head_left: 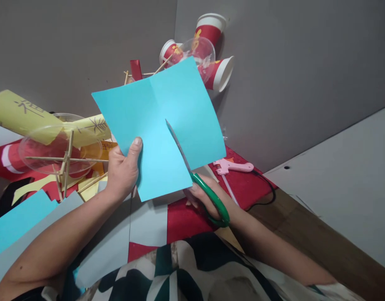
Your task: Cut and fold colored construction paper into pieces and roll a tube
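My left hand (pixel 125 169) grips the left edge of a light-blue sheet of paper (pixel 130 113), thumb on top and fingers hidden behind. A faint crease runs down from the sheet's top edge. My right hand (pixel 200 190) holds a pair of scissors (pixel 216 205) with green handles at the sheet's lower edge. One blade lies over the paper and points up toward its middle; the other blade is hidden beneath. The paper is cut along the blade from the bottom edge. Both hands hold the sheet above the table.
Red-and-white paper cups (pixel 209 29) stand and lie at the back around a clear plastic bowl (pixel 208 52). A pink glue gun (pixel 233 166) rests on the red tabletop (pixel 249 188) at right. Yellow paper rolls (pixel 20 113), wooden sticks (pixel 69 150) and a blue sheet (pixel 20 219) are at left.
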A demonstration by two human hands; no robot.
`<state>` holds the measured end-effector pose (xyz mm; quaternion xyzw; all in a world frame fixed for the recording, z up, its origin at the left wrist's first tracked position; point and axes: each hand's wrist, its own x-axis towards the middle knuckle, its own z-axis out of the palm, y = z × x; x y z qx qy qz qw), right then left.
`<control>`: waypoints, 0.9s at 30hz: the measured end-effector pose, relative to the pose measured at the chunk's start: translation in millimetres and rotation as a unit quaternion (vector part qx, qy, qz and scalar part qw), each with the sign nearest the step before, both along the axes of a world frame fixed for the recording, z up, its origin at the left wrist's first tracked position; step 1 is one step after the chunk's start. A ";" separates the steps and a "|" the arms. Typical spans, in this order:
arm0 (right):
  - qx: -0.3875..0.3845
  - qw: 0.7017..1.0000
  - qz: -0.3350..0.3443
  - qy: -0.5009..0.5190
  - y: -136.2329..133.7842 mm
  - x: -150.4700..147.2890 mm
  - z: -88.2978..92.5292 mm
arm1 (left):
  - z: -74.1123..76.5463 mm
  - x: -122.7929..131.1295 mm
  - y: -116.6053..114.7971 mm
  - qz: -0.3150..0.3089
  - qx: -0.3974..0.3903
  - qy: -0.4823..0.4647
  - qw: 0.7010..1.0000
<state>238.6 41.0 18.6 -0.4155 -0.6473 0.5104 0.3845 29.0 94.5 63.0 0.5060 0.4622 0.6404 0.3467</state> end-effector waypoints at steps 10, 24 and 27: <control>-0.128 0.991 -0.023 0.012 -6.6 -4.5 20.6 | 0.9 5.9 -7.1 -0.018 -0.008 0.014 1.000; -0.206 0.965 0.058 0.152 -3.8 -2.1 8.9 | 1.3 2.5 -4.2 -0.034 -0.006 0.067 0.997; -0.245 0.952 0.087 0.159 -1.3 4.4 13.8 | 3.0 3.4 -3.1 -0.042 0.018 0.103 0.994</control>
